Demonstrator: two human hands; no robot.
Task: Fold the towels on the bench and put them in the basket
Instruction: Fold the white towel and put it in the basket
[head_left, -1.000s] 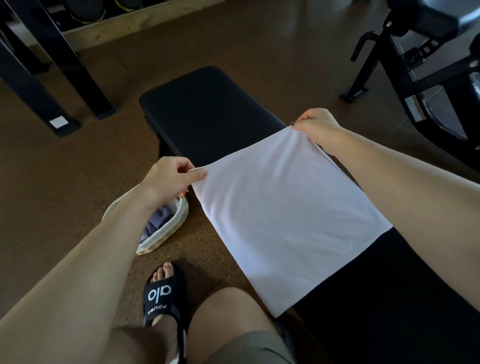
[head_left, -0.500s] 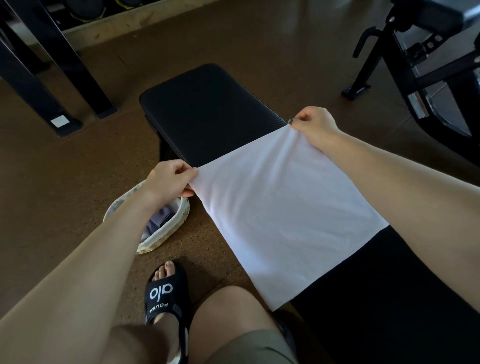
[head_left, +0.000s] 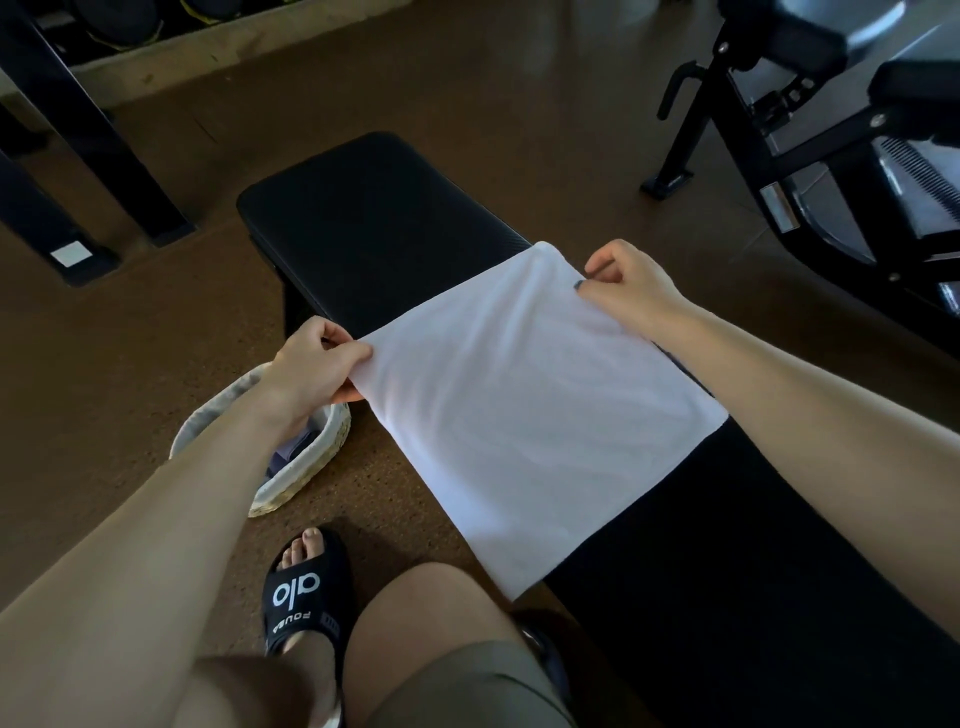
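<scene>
Two hands are working one plain white cloth towel (head_left: 524, 415), which is lying spread across the black padded tabletop (head_left: 379, 218), its near-left corner hanging off the edge above the floor. The left hand (head_left: 317, 364) is pinching the towel's far-left corner between thumb and curled fingers, just off the tabletop's side. The right hand (head_left: 631, 283) is gripping the far-right edge with fingers curled, resting at the tabletop's other side. Between them the far edge is running fairly taut, with a small rounded bulge near the right hand.

An oval pale woven basket (head_left: 306, 467) is sitting on the brown floor (head_left: 104, 364) just beside the tabletop, partly hidden under the left forearm, with some dark bluish cloth (head_left: 291, 449) showing inside. A foot in a black slide sandal (head_left: 301, 597) with white lettering is standing near it. Black gym equipment frames (head_left: 810, 171) are standing well apart at the right.
</scene>
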